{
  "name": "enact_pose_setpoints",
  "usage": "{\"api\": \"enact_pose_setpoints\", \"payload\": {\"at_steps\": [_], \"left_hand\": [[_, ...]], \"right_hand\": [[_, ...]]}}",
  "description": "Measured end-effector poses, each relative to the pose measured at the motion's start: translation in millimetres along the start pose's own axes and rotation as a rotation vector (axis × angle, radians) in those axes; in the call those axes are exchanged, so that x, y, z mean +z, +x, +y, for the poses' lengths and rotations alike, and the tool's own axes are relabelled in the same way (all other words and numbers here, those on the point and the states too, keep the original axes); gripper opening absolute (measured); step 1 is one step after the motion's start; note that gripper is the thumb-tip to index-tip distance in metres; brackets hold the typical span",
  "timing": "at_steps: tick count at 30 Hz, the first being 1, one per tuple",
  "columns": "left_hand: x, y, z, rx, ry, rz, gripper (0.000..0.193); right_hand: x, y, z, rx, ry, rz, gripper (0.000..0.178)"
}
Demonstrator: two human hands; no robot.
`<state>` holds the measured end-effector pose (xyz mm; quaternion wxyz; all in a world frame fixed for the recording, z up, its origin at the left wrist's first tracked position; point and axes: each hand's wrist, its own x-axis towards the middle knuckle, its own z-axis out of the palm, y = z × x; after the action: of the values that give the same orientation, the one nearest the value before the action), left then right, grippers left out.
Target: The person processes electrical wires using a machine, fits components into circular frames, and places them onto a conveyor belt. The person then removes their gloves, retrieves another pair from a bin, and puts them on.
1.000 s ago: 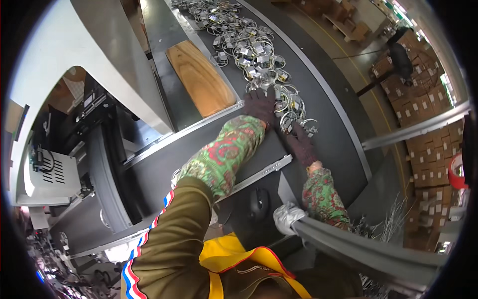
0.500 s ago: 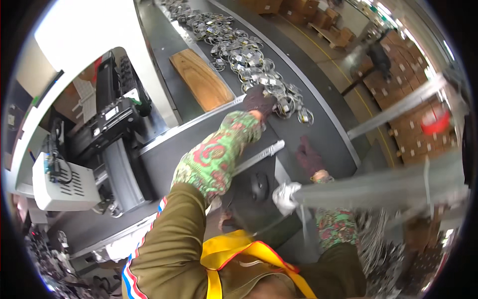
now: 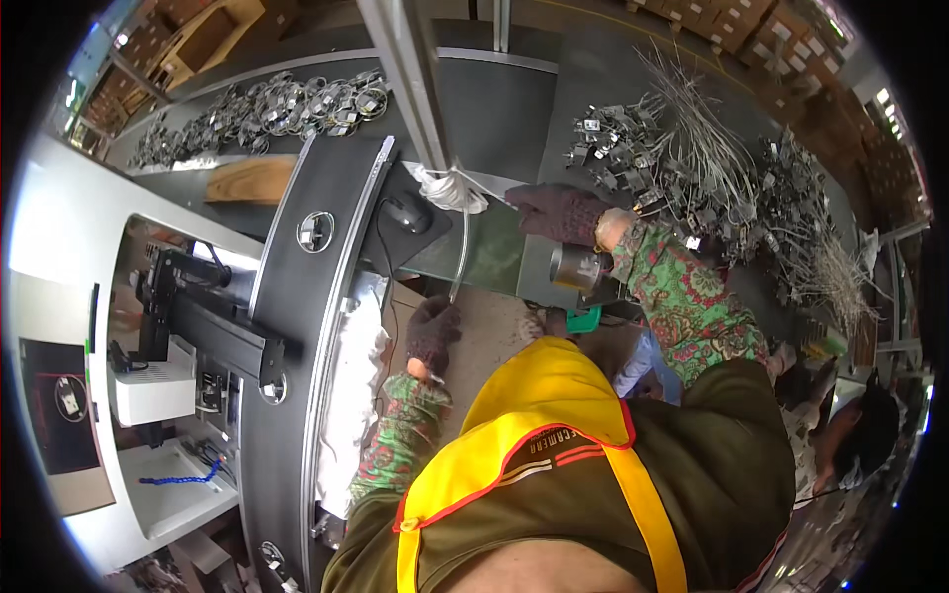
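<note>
Perhaps tied within reach, a pale cord (image 3: 466, 242) runs from white wrapping (image 3: 450, 190) toward the left hand (image 3: 432, 334), fingers curled; the right hand (image 3: 561, 212), fingers narrow, nears piled cables (image 3: 692, 173). Holds: cannot tell.

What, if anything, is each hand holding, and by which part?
Cannot be told for certain: pale cords from the white wrapping run to the left hand and right hand, but any grip is unclear.
</note>
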<state>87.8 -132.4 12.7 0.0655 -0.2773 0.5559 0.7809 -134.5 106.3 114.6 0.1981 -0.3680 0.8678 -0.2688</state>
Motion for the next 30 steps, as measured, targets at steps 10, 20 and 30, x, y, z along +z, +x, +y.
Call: {"api": "enact_pose_setpoints", "payload": {"at_steps": [10, 20, 30], "left_hand": [[107.4, 54.5, 36.1, 0.042, 0.146, -0.004, 0.038], [221.0, 83.9, 125.2, 0.016, -0.144, -0.112, 0.03], [128.6, -44.3, 108.9, 0.119, -0.286, -0.139, 0.036]], "right_hand": [[-62.1, 10.1, 155.5, 0.347, -0.435, 0.504, 0.054], [-88.1, -18.6, 52.0, -0.073, -0.179, 0.361, 0.045], [7.3, -93.4, -71.8, -0.404, 0.387, 0.306, 0.046]]}}
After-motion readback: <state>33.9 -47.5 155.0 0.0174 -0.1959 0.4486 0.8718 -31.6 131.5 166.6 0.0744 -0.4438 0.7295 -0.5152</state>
